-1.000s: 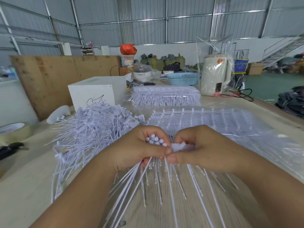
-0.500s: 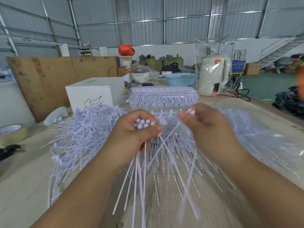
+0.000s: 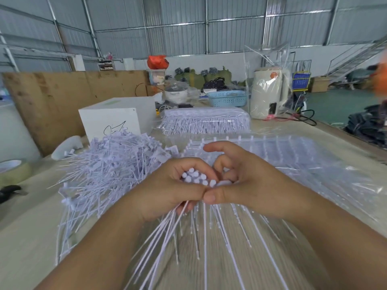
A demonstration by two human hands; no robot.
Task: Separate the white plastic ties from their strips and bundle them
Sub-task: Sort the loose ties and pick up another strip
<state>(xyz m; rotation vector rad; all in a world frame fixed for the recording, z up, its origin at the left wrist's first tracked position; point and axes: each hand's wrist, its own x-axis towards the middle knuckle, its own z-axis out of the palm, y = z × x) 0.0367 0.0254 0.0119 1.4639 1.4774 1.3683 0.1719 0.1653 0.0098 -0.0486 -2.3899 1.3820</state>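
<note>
The right hand (image 3: 249, 181), raised and apart from the left half a second ago, is now back down against the left hand (image 3: 167, 191), with the two thumb tips touching. The left hand grips a bundle of white ties (image 3: 196, 177): its fingers curl round the bundle just below the round heads, which stand up out of the fist, while the thin tails fan out downward from the grip toward the viewer, partly blurred. The right hand's thumb and curled fingers close on the right side of the same cluster of heads; it appears to pinch one tie there, though the contact point is hidden by the fingers. Its forefinger is extended above the grip.

Left of the grip lies a loose pile of strips (image 3: 109, 164) on the table (image 3: 27, 237). Beyond the grip and to its right lies a clear-wrapped sheet of unseparated ties (image 3: 282, 155). Farther beyond that sits a wrapped pack of ties (image 3: 205, 121), with a white box (image 3: 113, 118) to its left and a blue basket (image 3: 228, 98) behind it.
</note>
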